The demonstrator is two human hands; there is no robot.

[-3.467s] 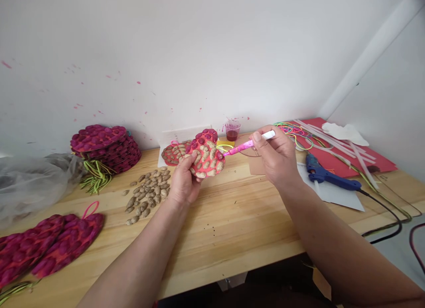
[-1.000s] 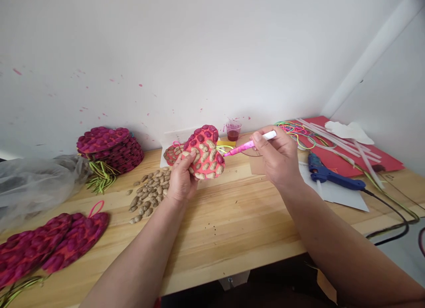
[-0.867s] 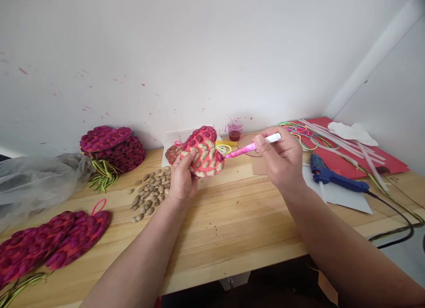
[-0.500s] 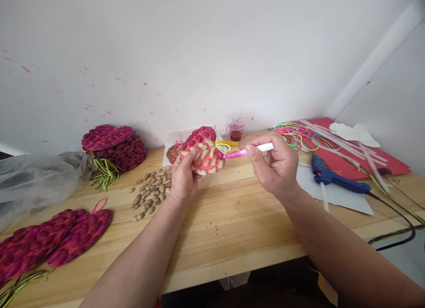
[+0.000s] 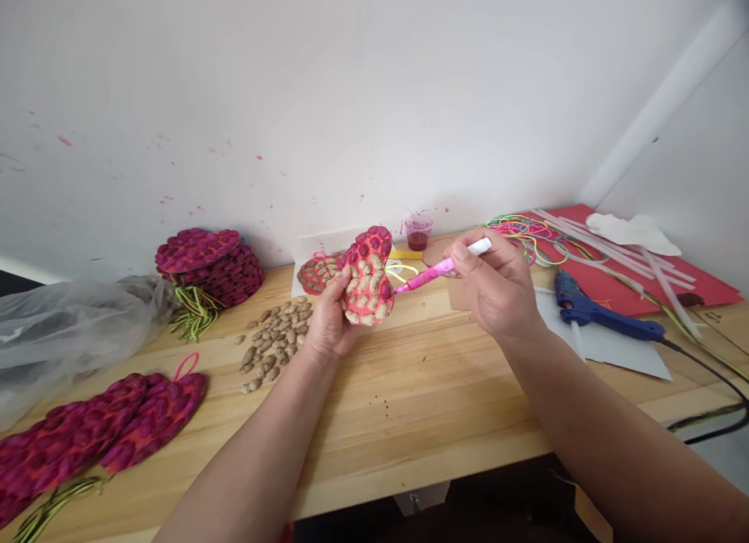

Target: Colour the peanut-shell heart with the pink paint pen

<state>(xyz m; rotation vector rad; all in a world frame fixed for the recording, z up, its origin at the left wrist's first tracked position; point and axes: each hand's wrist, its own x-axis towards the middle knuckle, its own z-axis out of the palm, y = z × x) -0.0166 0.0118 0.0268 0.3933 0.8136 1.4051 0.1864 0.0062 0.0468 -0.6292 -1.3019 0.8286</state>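
Observation:
My left hand [image 5: 328, 324] grips a red heart-shaped piece [image 5: 368, 282] covered in peanut shells, held upright above the wooden table [image 5: 409, 402]. Some shells along its top and right edge are painted dark pink; the others are bare tan. My right hand [image 5: 497, 289] is closed on a pink-stained white brush [image 5: 441, 267], and the brush tip touches the heart's right edge. Behind the heart a small plastic cup of dark red paint [image 5: 418, 232] stands by the wall.
Loose peanuts [image 5: 272, 344] lie left of my hand. A stack of painted hearts [image 5: 204, 264] sits at the back left and more painted hearts [image 5: 99, 434] at the front left. A blue glue gun [image 5: 602, 317], coloured strings [image 5: 520, 231] and a red sheet [image 5: 620, 274] lie on the right, a plastic bag [image 5: 64, 324] far left.
The heart has turned more upright in my left hand and shifted slightly right. The brush stays at its right edge. The camera has drifted a little.

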